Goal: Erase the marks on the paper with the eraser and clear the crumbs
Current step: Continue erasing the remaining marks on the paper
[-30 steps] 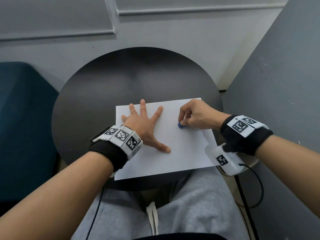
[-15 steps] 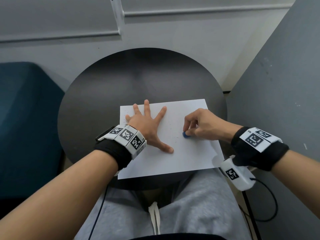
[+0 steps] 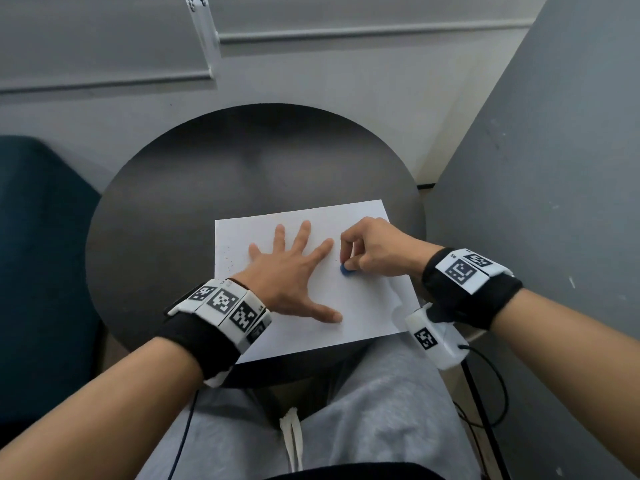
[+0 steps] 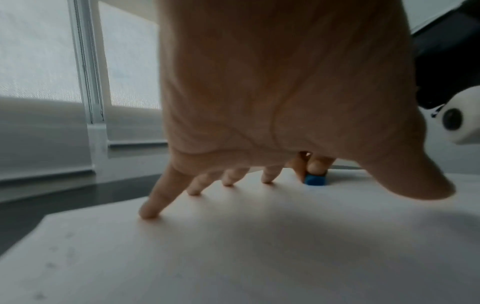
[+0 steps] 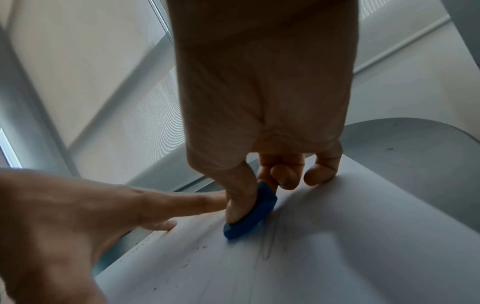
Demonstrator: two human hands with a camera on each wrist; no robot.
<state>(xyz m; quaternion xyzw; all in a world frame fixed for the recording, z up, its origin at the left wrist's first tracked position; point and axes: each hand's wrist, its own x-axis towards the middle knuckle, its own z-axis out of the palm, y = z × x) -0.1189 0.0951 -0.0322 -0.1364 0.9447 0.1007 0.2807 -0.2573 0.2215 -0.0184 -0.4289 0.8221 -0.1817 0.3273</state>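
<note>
A white sheet of paper (image 3: 367, 306) lies on the near half of a round dark table (image 3: 173, 220). My left hand (image 3: 294, 271) presses flat on the sheet, fingers spread and straight. My right hand (image 3: 367, 251) pinches a small blue eraser (image 3: 346, 270) between thumb and fingers, its lower edge on the paper just right of my left index finger. In the right wrist view the eraser (image 5: 250, 216) stands tilted beside faint pencil strokes (image 5: 270, 240). Dark crumbs (image 3: 227, 258) dot the sheet's left edge. From the left wrist view the eraser (image 4: 315, 180) shows beyond my fingertips (image 4: 149, 212).
The table stands against a grey wall with window blinds (image 3: 104, 39). A grey partition (image 3: 554, 168) rises close on the right. A dark blue seat (image 3: 38, 271) sits to the left. My lap in grey trousers (image 3: 346, 427) is under the table's near edge.
My right hand with the eraser has shifted a little along the paper, staying close to my left index finger. My left hand still presses the sheet. The head view has shifted slightly.
</note>
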